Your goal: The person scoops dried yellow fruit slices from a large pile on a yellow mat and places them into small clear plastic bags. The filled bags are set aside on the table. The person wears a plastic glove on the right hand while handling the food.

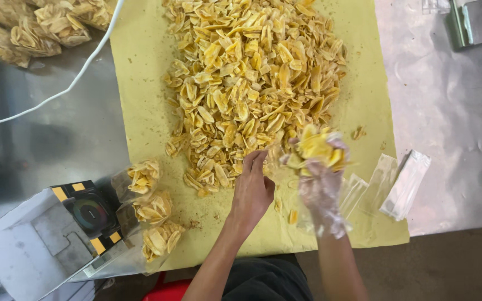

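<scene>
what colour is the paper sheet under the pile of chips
Pale mustard yellow, plain with no pattern. The paper sheet shows in the head view.

matt yellow paper sheet, glossy metal table

Gloved right hand clutching banana chips

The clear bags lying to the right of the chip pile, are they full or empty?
Empty. The clear bags lie flat and see-through on the yellow paper edge, nothing inside, unlike the three filled bags of chips on the left.
</scene>
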